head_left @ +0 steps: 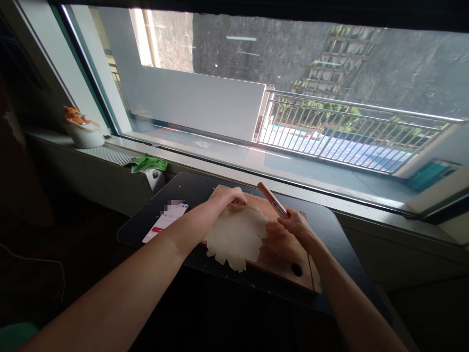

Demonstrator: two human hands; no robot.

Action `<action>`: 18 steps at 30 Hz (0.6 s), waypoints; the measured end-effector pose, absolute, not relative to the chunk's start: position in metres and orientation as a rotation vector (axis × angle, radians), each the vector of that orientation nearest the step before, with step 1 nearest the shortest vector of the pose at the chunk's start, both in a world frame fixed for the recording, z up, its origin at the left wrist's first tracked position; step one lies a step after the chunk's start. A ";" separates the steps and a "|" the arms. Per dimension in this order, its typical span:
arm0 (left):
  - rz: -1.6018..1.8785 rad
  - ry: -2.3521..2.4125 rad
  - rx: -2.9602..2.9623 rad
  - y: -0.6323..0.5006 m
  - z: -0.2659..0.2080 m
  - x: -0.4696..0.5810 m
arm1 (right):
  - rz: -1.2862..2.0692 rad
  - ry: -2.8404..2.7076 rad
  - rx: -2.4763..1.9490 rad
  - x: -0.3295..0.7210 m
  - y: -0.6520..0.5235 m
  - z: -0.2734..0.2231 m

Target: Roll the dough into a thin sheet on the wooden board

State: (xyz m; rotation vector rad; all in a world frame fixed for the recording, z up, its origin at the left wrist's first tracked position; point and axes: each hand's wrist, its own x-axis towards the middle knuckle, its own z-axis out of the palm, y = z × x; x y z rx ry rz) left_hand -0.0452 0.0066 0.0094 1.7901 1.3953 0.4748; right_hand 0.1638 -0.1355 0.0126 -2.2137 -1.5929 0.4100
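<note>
A thin, pale sheet of dough [236, 234] with a ragged edge lies on a wooden cutting board [282, 244], its near edge hanging past the board's front. At the sheet's far edge is my left hand [234, 196], fingers curled closed on the dough; the fingertips are partly hidden. My right hand [293, 221] grips one end of a reddish-brown rolling pin [270, 196]. The pin tilts up and to the left, lifted off the dough, above the board's far right part.
The board rests on a dark table [326, 225]. A phone [166, 222] showing a timer lies left of it. Beyond the table are a window sill [205, 168] and a radiator [124, 171] with a green cloth [149, 163] and a white pot [85, 134].
</note>
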 end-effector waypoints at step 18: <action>0.663 1.330 2.632 -0.052 -0.034 -0.140 | 0.275 -1.995 -2.254 0.117 -0.127 0.018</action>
